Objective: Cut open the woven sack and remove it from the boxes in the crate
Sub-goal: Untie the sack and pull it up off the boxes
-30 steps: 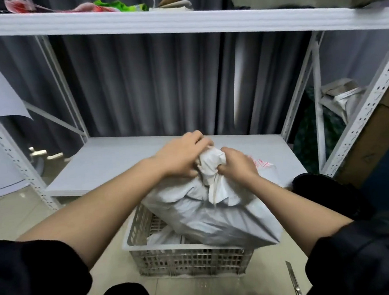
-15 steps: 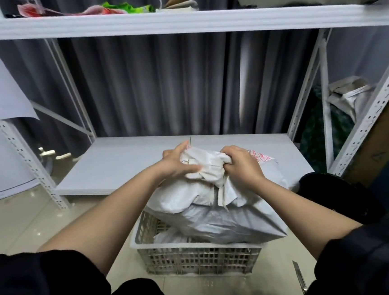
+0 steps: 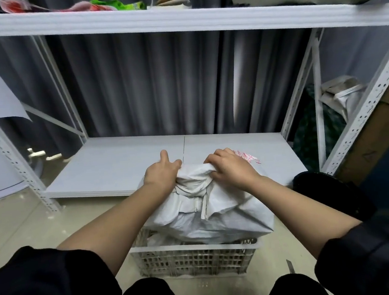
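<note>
At far left, a perforated white metal upright (image 3: 13, 163) carries the shelving, with a smooth pale lower shelf (image 3: 110, 168) behind the work and pleated grey curtain (image 3: 148, 85) beyond it. The left hand (image 3: 161, 173) is closed on the bunched top of the woven sack (image 3: 218, 215), thumb raised toward the shelf, fingers (image 3: 175, 166) curled into the crumpled cloth. The sack is white, coarse-woven and creased, with a loose strip hanging down its middle; it swells out of a white plastic lattice crate (image 3: 194, 260) on the glossy tiled floor, near the person's knees. The right hand (image 3: 230, 167) clamps the same gathered neck from the right, fingers folded tight over it. A slim metal blade (image 3: 290, 266) lies on the floor just right of the crate. Compared with half a second ago, the hands sit further apart, stretching the neck between them.
</note>
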